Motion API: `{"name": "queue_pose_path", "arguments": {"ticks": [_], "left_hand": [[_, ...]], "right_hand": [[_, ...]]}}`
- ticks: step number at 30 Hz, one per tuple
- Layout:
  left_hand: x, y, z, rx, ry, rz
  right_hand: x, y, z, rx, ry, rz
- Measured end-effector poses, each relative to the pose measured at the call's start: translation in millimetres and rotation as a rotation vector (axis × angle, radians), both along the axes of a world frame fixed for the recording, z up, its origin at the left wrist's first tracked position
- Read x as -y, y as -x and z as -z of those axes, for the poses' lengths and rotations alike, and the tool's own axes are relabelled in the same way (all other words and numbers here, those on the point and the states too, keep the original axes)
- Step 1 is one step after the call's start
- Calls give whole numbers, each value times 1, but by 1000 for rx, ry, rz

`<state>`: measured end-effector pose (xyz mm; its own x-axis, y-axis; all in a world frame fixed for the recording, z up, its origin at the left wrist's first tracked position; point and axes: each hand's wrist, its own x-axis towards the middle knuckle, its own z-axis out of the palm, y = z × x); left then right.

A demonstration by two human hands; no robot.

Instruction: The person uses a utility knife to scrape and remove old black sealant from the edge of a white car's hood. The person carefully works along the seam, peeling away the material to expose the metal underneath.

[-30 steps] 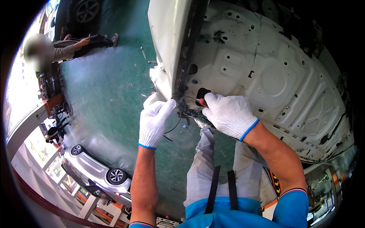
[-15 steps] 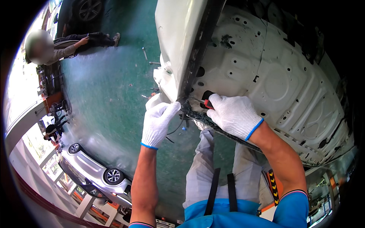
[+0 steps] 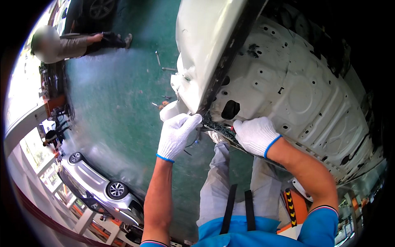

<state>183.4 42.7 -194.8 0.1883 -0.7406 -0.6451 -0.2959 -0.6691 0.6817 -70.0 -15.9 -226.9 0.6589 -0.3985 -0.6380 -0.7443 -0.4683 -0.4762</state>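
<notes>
My left hand [image 3: 177, 133], in a white knit glove with a blue cuff, has its thumb and fingers closed at the lower corner of a white car body panel [image 3: 205, 37]. A dark edge strip [image 3: 235, 43] runs down to that corner. My right hand [image 3: 257, 135], gloved alike, is closed around a red-handled tool [image 3: 232, 129]; only a bit of red shows, its tip is hidden. Between both hands lies a dark, ragged seam edge [image 3: 220, 128]. Just above the right hand is a black oblong hole [image 3: 231, 110] in the white sheet-metal underbody [image 3: 302, 96].
Metal bars [image 3: 168, 69] and an orange tool [image 3: 163, 105] lie on the green floor [image 3: 119, 94]. A person [image 3: 76, 46] stands at the upper left. A silver car [image 3: 96, 183] is parked at lower left. An orange board with chevrons [image 3: 291, 206] stands at lower right.
My right hand has shifted slightly down and right with the red-handled tool, uncovering the black hole. My left hand stays at the corner. The view has shifted a little; the other person's arm has moved.
</notes>
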Motion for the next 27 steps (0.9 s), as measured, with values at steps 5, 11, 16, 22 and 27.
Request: {"name": "queue_pose_path", "arguments": {"ticks": [5, 11, 16, 22, 27], "left_hand": [[3, -12, -2, -19, 5, 60], [-5, -19, 2, -119, 0, -40], [-2, -10, 2, -129, -18, -57], [-4, -8, 4, -132, -2, -60], [-5, -9, 6, -100, 9, -44]], "right_hand": [[6, 14, -42, 16, -18, 113], [23, 7, -39, 300, 60, 283], [38, -9, -40, 124, 17, 212], [38, -27, -30, 38, 76, 112], [42, -37, -28, -10, 123, 44]]}}
